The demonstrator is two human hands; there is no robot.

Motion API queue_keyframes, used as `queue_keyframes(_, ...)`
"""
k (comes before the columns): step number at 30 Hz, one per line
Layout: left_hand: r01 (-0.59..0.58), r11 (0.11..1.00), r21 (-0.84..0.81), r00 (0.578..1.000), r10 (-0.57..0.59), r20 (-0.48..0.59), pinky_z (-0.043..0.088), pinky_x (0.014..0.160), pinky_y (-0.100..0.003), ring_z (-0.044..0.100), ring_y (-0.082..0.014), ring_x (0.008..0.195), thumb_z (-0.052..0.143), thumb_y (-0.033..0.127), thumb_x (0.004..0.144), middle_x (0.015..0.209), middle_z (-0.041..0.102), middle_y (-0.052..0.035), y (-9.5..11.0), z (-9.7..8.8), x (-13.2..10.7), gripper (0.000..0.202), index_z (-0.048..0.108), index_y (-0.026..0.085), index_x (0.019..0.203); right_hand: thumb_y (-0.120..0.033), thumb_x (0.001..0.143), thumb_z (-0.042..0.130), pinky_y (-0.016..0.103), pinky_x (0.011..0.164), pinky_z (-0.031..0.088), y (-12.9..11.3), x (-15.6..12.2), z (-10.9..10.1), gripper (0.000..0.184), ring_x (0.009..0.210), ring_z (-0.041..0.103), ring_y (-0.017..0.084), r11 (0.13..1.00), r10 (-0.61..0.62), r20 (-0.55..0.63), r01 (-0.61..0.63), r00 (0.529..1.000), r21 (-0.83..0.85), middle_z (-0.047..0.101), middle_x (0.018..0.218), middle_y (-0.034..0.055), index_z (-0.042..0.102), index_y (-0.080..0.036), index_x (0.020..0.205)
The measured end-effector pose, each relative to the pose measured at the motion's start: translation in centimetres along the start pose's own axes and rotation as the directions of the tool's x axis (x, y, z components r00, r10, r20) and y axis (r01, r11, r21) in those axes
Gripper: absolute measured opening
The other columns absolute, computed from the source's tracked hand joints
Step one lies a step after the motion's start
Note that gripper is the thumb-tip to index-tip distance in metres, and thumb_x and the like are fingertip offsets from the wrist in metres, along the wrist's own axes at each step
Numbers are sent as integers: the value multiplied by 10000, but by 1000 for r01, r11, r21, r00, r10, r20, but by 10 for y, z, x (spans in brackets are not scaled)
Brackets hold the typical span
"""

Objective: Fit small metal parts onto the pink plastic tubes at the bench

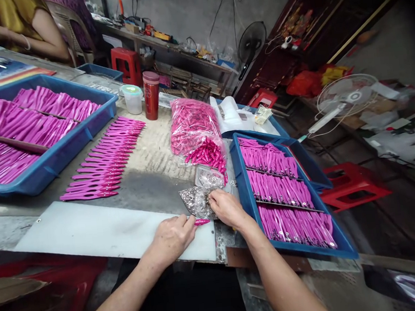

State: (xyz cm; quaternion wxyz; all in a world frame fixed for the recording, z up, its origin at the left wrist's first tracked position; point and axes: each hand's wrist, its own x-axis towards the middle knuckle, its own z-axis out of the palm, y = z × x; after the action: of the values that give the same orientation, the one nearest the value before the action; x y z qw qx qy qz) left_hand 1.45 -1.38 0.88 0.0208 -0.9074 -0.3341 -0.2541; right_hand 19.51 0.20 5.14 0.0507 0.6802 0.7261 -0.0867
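My left hand (173, 236) rests on the white board (100, 230) and pinches a small pink plastic piece (201, 221) between thumb and fingers. My right hand (227, 207) reaches into a clear bag of small silver metal parts (196, 199), fingers curled over them; whether it holds one I cannot tell. Just behind lies a clear bag full of pink pieces (194, 127) with some spilling out. A row of long pink parts (105, 163) is laid out on the table to the left.
A blue tray (241, 181) with rows of finished pink parts sits at my right. A bigger blue tray (63, 150) of pink parts is on the left. A red flask (151, 95) and a small tub (132, 98) stand behind. Another person's arm (47, 36) is far left.
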Motion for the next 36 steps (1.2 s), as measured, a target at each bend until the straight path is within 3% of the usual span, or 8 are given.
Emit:
queue_keyframes(15,9,1000,8,1000,-9,29,355,470,-231,517,-119,506,417,210,811,573,502,18,0,1,-1,118,517,182,756,-166,778,419,219,643,329,6,0,10,194,722,527,137,978,5,-162,29,987,206,589,729,23,587,-178,681)
queue_keyframes(21,15,1000,7,999,-15,43,359,469,-232,517,-122,510,431,209,801,573,500,18,0,1,-1,112,509,184,725,-162,778,406,223,618,322,3,-7,1,175,667,488,128,952,8,-215,58,977,299,534,672,6,524,-172,649)
queue_keyframes(27,8,1000,11,998,-9,55,356,458,-237,511,-126,501,420,217,810,569,495,14,0,2,0,129,508,181,723,-158,779,404,200,551,294,-8,-28,-15,193,589,431,98,878,-148,-83,169,986,448,459,592,-33,440,-176,591)
queue_keyframes(36,8,1000,19,998,-10,70,364,473,-241,519,-130,516,423,213,812,579,502,11,2,4,-2,122,511,180,732,-147,787,398,212,567,274,-25,-35,-9,208,602,433,100,924,-218,29,197,975,328,511,614,-14,510,-166,613)
